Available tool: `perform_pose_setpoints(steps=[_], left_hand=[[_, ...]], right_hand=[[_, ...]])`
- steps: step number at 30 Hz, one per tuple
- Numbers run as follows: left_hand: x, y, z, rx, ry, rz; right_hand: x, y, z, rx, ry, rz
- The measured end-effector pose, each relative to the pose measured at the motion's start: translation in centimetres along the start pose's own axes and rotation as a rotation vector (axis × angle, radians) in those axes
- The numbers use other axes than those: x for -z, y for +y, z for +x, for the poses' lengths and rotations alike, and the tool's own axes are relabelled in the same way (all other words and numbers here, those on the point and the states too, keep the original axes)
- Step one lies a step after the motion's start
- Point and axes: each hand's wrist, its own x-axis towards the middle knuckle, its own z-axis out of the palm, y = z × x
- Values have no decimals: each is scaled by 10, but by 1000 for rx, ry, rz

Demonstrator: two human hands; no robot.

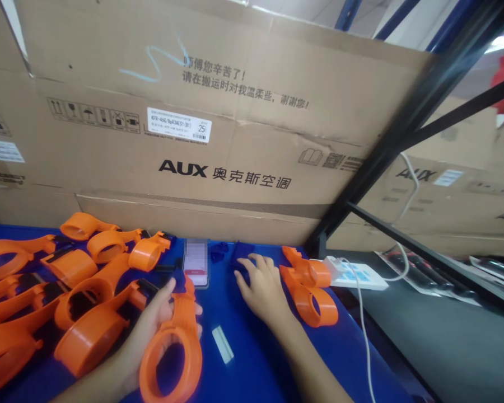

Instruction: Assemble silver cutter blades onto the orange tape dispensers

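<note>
My left hand is closed around the handle of an orange tape dispenser, whose round ring hangs toward me. A small dark blue piece sits at its upper end, by my thumb. My right hand reaches palm down toward the back of the blue table, its fingers apart and slightly bent. Just beyond its fingertips lies a dark blue piece; whether they touch is unclear. More small dark blue pieces are to its left. A pale grey strip lies between my hands.
Several orange dispensers crowd the left side, with others on the right. A phone lies near the back, before a large cardboard sheet. On the right are a white power strip, its cable and a dark metal post.
</note>
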Motion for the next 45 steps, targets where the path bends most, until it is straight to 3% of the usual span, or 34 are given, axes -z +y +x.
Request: perform_pose_setpoints(steps=[5, 13, 18, 23, 28, 35, 37, 39, 42, 45], left_hand=[[7, -3, 7, 74, -28, 76], [15, -3, 13, 88, -47, 60], [21, -5, 12, 96, -51, 36], [12, -1, 3, 44, -116, 19], [5, -1, -7, -25, -256, -93], [15, -1, -6, -36, -209, -75], [14, 1, -5, -43, -186, -70], [9, 3, -4, -72, -154, -88], [2, 4, -2, -96, -99, -92], [1, 0, 1, -50, -64, -32]], right_hand=[[-4, -8, -3, 1, 16, -12], [-5, 16, 7, -81, 75, 101], [10, 22, 12, -156, 222, 335], [27, 18, 12, -217, 348, 758], [24, -11, 3, -231, 163, 1269], [17, -32, -4, -253, -192, 1583], [18, -30, -6, -240, -189, 1520], [23, -29, -8, -179, -25, 1289], [37, -31, -13, 35, 191, 791], [50, -36, -17, 266, 116, 480]])
